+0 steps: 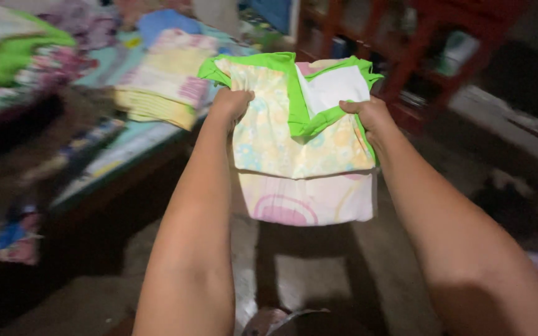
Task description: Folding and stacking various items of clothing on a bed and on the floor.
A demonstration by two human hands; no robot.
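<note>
Both hands are gripping one garment out in front of the person at chest height: the left hand is clenching the upper left edge, the right hand is pinching the upper right edge of a small, pale yellow, floral cotton shirt with bright green trim. It is hanging folded over itself above the floor, clear of everything, its pinkish lower layer sagging below the front panel. To do this fold well, I would judge that the hands should be keeping the top edge taut and level, so that the green neckline is sitting centred and the loose lower flap is lining up with the sides. To the left, a stack of folded yellow and pink printed cloths is lying on the desk; behind, a red wooden shelf is standing against the wall
</note>
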